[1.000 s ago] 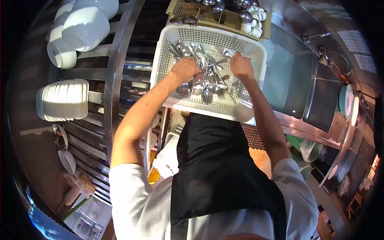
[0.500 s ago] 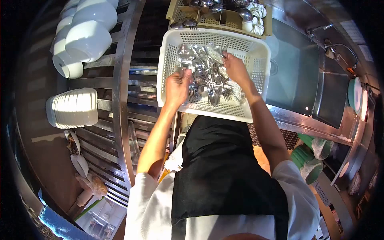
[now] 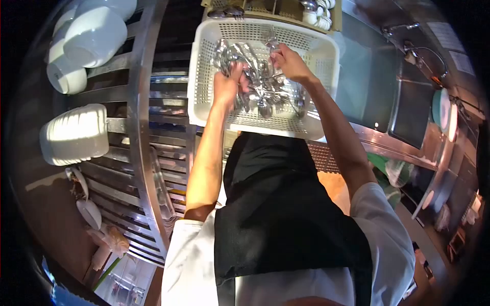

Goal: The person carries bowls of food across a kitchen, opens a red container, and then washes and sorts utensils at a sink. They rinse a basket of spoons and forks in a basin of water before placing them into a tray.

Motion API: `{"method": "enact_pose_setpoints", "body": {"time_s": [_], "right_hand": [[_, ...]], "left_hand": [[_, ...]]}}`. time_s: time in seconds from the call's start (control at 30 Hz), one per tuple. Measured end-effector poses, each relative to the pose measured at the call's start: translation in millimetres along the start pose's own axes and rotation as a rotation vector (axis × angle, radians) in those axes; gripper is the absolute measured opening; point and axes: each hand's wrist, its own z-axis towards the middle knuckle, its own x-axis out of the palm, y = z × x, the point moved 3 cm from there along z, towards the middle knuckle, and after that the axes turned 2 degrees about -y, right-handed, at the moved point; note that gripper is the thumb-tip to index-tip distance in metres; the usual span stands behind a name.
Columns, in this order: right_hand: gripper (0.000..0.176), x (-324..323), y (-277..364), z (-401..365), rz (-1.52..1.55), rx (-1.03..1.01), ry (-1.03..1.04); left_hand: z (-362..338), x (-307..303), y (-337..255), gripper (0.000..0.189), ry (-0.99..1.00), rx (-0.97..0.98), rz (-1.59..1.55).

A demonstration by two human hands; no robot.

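A white perforated plastic basket holds a tangled heap of metal cutlery, forks and spoons among it. On the left side of the heap, my left hand is closed around several pieces of cutlery; motion blur hides their exact kinds. My right hand, over the basket's upper middle, pinches a fork by its handle with the head pointing up. Its fingertips are partly hidden by the hand itself.
Behind the basket stands a tan divided cutlery tray with white spoons. A metal sink lies to the right. Slatted metal shelving at left carries white bowls and stacked white dishes.
The view has shifted, so the basket sits higher and farther left. My left hand has moved deeper into the cutlery, whose pieces have shifted. My right hand still grips a fork.
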Motion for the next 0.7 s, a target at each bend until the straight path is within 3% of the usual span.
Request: {"method": "enact_pose_setpoints", "body": {"time_s": [0.07,0.1,0.17,0.23,0.27,0.37,0.43,0.5,0.53,0.57,0.63,0.67,0.7], "right_hand": [[0.031,-10.0,20.7,-12.1,0.057,-0.038,-0.021],[0.031,-11.0,39.2,-14.9,0.154,-0.093,-0.041],[0.038,-16.0,85.9,-19.4,0.108,-0.043,0.033],[0.042,-16.9,96.2,-23.9,0.407,0.178,-0.102],[0.047,-12.5,91.4,-17.7,0.686,0.135,-0.016],[0.049,-26.7,105.5,-41.8,0.682,0.13,-0.014],[0.05,-30.0,76.3,-54.2,0.532,0.02,-0.084],[0.046,-38.4,44.6,-76.1,0.184,0.014,-0.467],[0.038,-37.3,27.0,-91.1,-0.241,0.052,-0.416],[0.031,-30.4,8.3,-108.5,-0.664,0.093,-0.356],[0.03,11.3,-46.3,-143.6,-0.584,0.404,-0.284],[0.03,20.9,-46.8,-154.2,-0.575,0.406,-0.3],[0.024,28.5,-40.2,-161.9,-0.564,0.238,-0.374]], "left_hand": [[19.5,38.1,-14.1,0.039,0.213,0.105,-0.323],[19.8,46.1,-18.3,0.045,0.311,0.053,-0.318],[20.2,62.6,-15.9,0.042,0.349,-0.075,-0.328],[22.9,78.6,-9.8,0.038,0.399,-0.04,-0.334],[22.7,83.9,-8.2,0.033,0.426,0.0,-0.342],[23.7,69.5,-18.3,0.026,0.368,0.018,-0.179],[29.7,64.9,-21.7,0.024,0.397,0.052,-0.104],[28.1,56.9,-39.4,0.023,0.249,0.333,0.562],[26.8,55.0,-37.6,0.023,0.226,0.422,0.325],[30.5,48.9,-32.1,0.023,0.234,0.435,0.336],[43.8,33.7,-19.0,0.024,0.189,0.419,0.764],[48.2,31.2,-16.2,0.024,0.164,0.405,0.978],[49.4,37.0,-16.3,0.024,0.173,0.418,0.986]]}}
